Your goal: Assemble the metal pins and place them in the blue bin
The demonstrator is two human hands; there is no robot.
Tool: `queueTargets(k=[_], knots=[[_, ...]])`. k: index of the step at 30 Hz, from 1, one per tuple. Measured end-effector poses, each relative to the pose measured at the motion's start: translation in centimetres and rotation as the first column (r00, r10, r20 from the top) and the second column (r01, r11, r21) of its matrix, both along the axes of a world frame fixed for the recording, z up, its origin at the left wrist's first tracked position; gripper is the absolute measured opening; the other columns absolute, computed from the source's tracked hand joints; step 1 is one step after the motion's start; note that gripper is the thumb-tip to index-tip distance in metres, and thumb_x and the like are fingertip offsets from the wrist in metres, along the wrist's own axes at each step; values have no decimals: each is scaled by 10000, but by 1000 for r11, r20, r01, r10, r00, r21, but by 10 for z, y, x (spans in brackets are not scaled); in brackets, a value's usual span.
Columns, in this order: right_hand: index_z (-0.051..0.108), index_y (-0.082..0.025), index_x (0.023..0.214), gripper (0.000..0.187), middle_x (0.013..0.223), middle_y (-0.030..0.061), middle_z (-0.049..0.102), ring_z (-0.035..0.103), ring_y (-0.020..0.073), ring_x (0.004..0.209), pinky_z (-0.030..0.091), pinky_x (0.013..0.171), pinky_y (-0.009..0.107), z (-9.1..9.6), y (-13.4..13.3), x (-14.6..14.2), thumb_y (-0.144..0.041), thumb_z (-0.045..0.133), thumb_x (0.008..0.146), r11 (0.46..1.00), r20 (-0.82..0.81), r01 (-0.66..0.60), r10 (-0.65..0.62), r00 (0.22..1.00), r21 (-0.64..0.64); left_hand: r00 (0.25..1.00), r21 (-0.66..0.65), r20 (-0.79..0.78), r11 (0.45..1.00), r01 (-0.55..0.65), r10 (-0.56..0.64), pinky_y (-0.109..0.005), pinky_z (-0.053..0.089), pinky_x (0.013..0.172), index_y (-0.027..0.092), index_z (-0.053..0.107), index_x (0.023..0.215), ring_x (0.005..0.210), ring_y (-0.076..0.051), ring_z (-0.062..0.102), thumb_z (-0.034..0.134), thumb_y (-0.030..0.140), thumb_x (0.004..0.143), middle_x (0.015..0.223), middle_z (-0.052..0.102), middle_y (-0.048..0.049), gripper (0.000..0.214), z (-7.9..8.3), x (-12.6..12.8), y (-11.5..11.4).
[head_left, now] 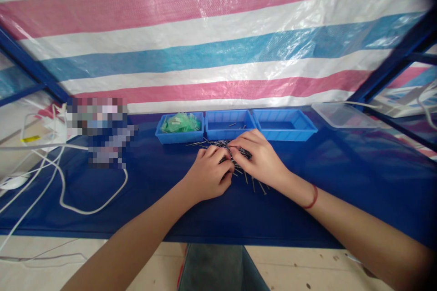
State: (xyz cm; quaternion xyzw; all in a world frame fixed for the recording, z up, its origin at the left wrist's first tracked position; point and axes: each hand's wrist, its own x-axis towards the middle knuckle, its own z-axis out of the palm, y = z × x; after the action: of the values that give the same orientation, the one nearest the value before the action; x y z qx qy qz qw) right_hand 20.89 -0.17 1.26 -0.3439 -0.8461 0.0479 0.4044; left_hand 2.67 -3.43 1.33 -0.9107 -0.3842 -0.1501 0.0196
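A pile of long thin metal pieces (246, 176), like screws or nails, lies on the blue table in front of the bins, partly hidden by my hands. My left hand (213, 170) rests at the pile's left side, its fingers curled inward. From the right, my right hand (257, 154) reaches over the pile with thumb and fingertips pinched close to the left fingers. Whatever sits between the fingertips of either hand is too small or covered to name. Behind the hands, a blue bin (230, 132) holds a few of the thin pieces.
Left of that bin stands another blue bin (163, 138) with green plastic bags (180, 122). A third blue bin (290, 134) adjoins on the right. A clear plastic lid (341, 116) lies at the back right. White cables (92, 212) and a mouse (15, 181) occupy the left side.
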Motion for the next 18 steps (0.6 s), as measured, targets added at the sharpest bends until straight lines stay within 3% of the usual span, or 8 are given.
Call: queueTargets(k=[10, 14, 18], knots=[[638, -202, 779, 168, 812, 36, 684, 590, 181, 791, 423, 797, 368, 5, -3, -1, -203, 514, 893, 998, -82, -32, 27, 996, -61, 999, 35, -12, 998, 46, -45, -408, 322, 890, 212, 619, 875, 1145, -267, 409, 482, 268, 923, 1101, 554, -77, 156, -2, 0, 0], [632, -211, 774, 164, 795, 20, 686, 610, 166, 782, 448, 784, 344, 6, -5, 0, -246, 529, 896, 985, -241, -82, 45, 970, -150, 982, 84, 190, 996, -33, 17, -391, 343, 908, 194, 595, 931, 1071, -228, 466, 430, 240, 951, 1083, 597, -73, 172, 0, 0, 4], [646, -206, 860, 96, 815, 28, 671, 615, 164, 782, 480, 748, 317, 3, -8, -3, -295, 612, 846, 972, -298, -117, 52, 953, -205, 876, -11, 477, 997, -75, 71, -329, 410, 843, 182, 560, 944, 925, -185, 549, 426, 236, 951, 962, 628, -65, 144, 1, -1, 10]])
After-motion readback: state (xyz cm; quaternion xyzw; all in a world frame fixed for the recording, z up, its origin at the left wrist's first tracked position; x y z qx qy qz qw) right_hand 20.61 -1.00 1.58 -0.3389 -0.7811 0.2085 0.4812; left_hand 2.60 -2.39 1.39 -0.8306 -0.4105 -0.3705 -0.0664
